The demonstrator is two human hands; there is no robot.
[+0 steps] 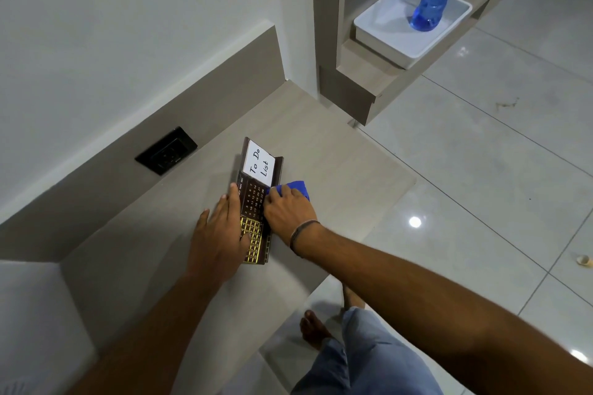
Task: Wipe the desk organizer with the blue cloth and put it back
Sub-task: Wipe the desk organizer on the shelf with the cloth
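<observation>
The dark brown desk organizer (253, 194) lies flat on the beige counter (337, 176), with a white "To Do List" pad at its far end, a printed calendar in the middle and a gold lattice part near me. My left hand (221, 234) presses flat on its left side and the gold lattice. My right hand (288, 210) grips the bunched blue cloth (296, 187) against the organizer's right edge, just below the pad. The hand hides most of the cloth.
A black wall socket (166, 150) sits on the backsplash to the left. On a higher shelf at the back right, a white tray (385, 42) holds a blue spray bottle (433, 0). The counter's right edge drops to the tiled floor (481, 186).
</observation>
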